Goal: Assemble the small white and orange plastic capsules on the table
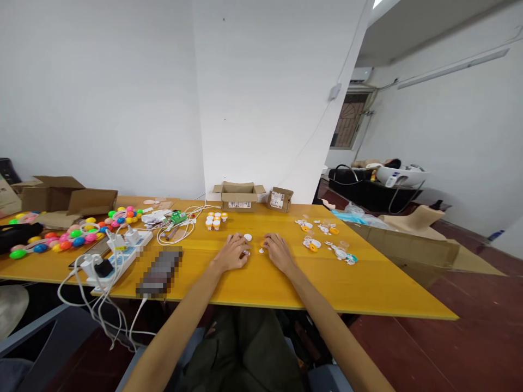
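Above the middle of the yellow table (229, 288), my left hand (233, 252) is curled, with its fingertips on a small white plastic part (246, 252). My right hand (278, 252) faces it from the other side, fingers bent over a small orange plastic piece (262, 244), mostly hidden. In the gap between both hands lie a round white disc (247, 237) and a tiny white piece (261, 251). Farther back stands a cluster of small white containers with orange tops (216, 220). Off to the right, loose white, orange and clear plastic parts (312, 243) are spread in several groups.
An open cardboard box (239, 197) and a smaller carton (280, 200) stand by the wall. To my left are a phone (160, 271), a power strip (122, 258) with trailing cables, and strings of coloured balls (77, 237). The table's front edge runs above my lap.
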Tool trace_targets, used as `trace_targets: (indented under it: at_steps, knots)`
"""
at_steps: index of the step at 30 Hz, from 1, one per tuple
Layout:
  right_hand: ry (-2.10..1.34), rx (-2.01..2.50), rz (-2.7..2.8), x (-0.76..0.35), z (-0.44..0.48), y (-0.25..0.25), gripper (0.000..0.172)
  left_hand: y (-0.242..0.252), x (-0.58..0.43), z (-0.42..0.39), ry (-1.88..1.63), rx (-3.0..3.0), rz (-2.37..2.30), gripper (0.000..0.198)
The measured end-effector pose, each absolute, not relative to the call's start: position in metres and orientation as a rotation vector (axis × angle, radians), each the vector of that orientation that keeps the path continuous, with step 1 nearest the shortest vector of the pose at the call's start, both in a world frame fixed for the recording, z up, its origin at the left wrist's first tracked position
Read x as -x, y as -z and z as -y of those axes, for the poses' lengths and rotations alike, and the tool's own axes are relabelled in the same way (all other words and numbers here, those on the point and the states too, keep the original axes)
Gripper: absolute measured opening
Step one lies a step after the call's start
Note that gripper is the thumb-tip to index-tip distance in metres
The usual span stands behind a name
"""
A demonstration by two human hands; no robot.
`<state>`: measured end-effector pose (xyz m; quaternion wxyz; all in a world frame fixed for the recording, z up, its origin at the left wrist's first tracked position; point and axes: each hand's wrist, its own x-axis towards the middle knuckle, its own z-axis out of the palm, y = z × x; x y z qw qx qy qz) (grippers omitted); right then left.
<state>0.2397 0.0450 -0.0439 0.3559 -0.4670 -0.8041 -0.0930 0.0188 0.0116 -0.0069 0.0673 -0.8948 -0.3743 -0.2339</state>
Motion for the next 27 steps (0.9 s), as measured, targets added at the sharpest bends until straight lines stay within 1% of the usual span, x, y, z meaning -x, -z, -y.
trace_targets:
  at_steps: [3, 6, 11, 14, 20, 27]
  knots:
    - [0.203, 1.171, 2.077, -0.238, -0.042, 0.04, 0.022, 0.007, -0.019, -0.012, 0.703, 2.689, 1.133, 0.031]
    - [0.155, 1.13, 2.072, -0.237, -0.035, 0.035, 0.016, 0.007, -0.019, -0.012, 0.71, 2.68, 1.126, 0.031]
    - [0.08, 1.09, 2.133, -0.236, -0.029, 0.032, 0.009, 0.011, -0.018, -0.014, 0.744, 2.658, 1.132, 0.035]
    - [0.048, 1.087, 2.161, -0.236, -0.03, 0.031, 0.011, 0.013, -0.017, -0.016, 0.776, 2.645, 1.132, 0.034]
    - [0.041, 1.091, 2.177, -0.236, -0.031, 0.028, 0.014, 0.011, -0.017, -0.015, 0.807, 2.65, 1.126, 0.022]
    - [0.097, 1.256, 2.044, -0.237, -0.033, 0.029, 0.027, 0.01, -0.018, -0.015, 0.837, 2.624, 1.146, 0.015]
